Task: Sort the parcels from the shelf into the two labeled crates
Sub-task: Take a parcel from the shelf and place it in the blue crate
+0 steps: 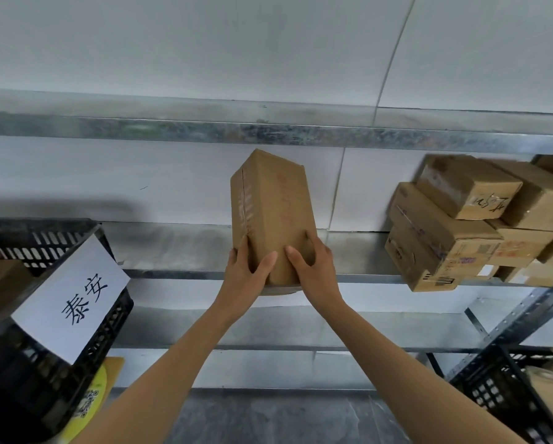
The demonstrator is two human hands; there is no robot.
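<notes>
Yellow QR-coded disc, perhaps card

A plain white panelled wall fills the far side. A thin dark seam crosses it, running from the top right down behind the shelves. In front stands a galvanised grey metal shelving rack. A mottled steel beam spans its upper part, a dull metal shelf board lies below that, and a lower board sits nearer. At the right a perforated angle-iron upright slants upward. A dark grey concrete floor shows at the near edge. The light is soft and even, with a faint shadow on the wall at the left.
</notes>
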